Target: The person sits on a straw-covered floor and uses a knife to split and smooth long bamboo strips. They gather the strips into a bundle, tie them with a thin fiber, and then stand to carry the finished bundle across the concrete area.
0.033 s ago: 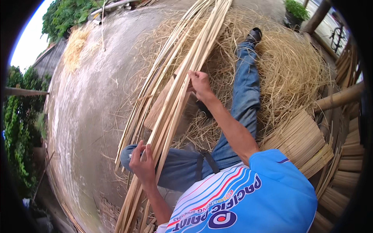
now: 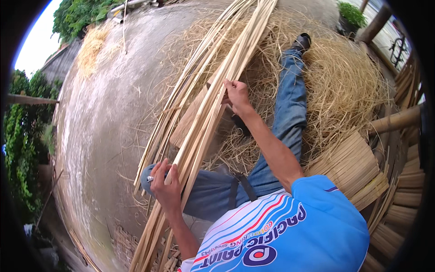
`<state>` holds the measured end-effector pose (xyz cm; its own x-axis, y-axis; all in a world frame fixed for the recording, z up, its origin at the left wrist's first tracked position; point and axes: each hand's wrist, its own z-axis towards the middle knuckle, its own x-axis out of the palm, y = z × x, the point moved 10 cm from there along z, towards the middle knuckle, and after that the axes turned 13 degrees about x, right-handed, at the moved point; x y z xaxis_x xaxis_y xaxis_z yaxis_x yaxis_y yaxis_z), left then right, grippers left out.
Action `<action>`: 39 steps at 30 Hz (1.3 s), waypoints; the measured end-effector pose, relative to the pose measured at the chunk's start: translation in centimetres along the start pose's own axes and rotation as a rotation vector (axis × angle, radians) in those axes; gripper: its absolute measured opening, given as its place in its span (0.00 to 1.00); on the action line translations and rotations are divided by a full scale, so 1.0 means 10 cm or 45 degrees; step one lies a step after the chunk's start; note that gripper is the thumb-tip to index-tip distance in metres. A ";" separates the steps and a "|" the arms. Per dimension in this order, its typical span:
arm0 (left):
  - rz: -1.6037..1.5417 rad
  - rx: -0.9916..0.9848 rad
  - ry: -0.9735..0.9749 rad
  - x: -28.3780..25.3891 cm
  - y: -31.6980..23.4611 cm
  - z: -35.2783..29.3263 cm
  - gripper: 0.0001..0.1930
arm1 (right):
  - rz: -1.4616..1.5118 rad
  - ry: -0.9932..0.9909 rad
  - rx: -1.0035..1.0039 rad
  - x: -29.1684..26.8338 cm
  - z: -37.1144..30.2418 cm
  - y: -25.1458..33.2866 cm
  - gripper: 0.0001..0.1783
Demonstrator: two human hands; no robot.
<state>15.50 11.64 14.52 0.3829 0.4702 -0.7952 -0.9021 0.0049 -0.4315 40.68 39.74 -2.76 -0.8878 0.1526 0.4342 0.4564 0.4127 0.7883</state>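
A long bundle of pale split bamboo strips point(image 2: 202, 119) lies slantwise across my bent left leg, running from the far side down to the lower left. My right hand point(image 2: 237, 96) is closed at the bundle's right edge, thumb and fingers pinching strips. Nearer my knee, my left hand point(image 2: 166, 186) rests over the left edge of the strips. Its fingers are bent and its thumb stands apart, with a gap between them. A small shiny metal spot shows by its fingers; I cannot tell what it is. Under the bundle lies a flat brown board point(image 2: 186, 122).
Curly bamboo shavings point(image 2: 342, 95) are heaped around my outstretched right leg. Stacked flat bamboo slats point(image 2: 346, 156) lie to my right, near a bamboo pole point(image 2: 395, 121). Concrete ground point(image 2: 97, 127) stretches to the left. A potted plant point(image 2: 351, 18) stands at the far right.
The view has shifted slightly. My left hand's fingers have turned a little, and the shiny spot now shows beside them. My right hand stays on the strips.
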 end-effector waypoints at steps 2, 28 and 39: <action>0.261 0.249 -0.083 -0.23 -0.16 0.01 0.15 | -0.188 -0.054 0.046 0.07 0.04 -0.13 0.17; -1.561 -0.336 -1.708 -1.67 1.23 -2.10 0.43 | 0.896 0.651 0.549 1.01 -0.57 -1.00 0.44; -1.255 -0.385 -1.671 -2.08 1.76 -2.42 0.20 | 0.924 0.826 0.384 1.53 -1.20 0.37 0.12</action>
<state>-3.51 -19.41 13.21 0.1862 0.7631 0.6189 -0.3051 0.6436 -0.7019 29.55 32.83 12.03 -0.1588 -0.0230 0.9870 0.7585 0.6372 0.1368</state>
